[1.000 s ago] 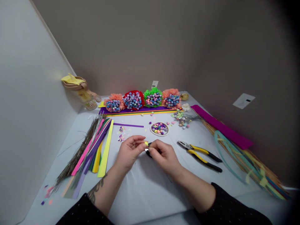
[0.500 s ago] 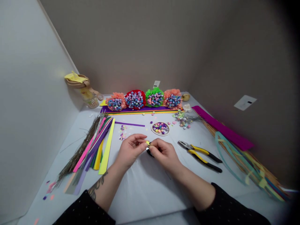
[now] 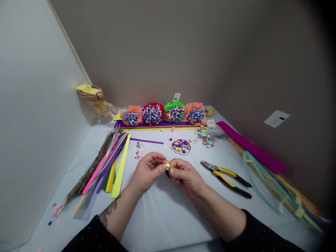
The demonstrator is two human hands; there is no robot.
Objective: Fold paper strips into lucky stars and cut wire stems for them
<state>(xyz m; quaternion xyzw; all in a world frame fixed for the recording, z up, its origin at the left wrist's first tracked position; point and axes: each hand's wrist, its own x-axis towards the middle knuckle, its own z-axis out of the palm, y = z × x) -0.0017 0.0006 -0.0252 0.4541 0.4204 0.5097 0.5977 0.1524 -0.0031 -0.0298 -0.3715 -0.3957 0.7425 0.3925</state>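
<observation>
Over the middle of the table, my left hand point(image 3: 150, 170) and my right hand point(image 3: 185, 175) meet with their fingertips pinched around a small yellow paper star point(image 3: 167, 165). The star shows in the gap between the thumbs; its exact folds are too small to make out. Below it a black object point(image 3: 168, 173) shows partly, mostly covered by my right fingers. Just beyond my hands an oval dish point(image 3: 171, 148) holds several small coloured paper stars. To the right of my right hand lie pliers point(image 3: 226, 176) with yellow and black handles.
At left lie thin wires point(image 3: 89, 171) and coloured paper strips point(image 3: 121, 164). Several tissue-paper flowers point(image 3: 153, 113) with star centres line the back. A glass jar point(image 3: 105, 114) stands back left. Magenta paper point(image 3: 252, 148) and looped teal ribbon point(image 3: 262, 175) lie right.
My view has shifted slightly, so the table sits a little lower and further right. My fingers have turned a bit about the yellow star, and more of it shows now.
</observation>
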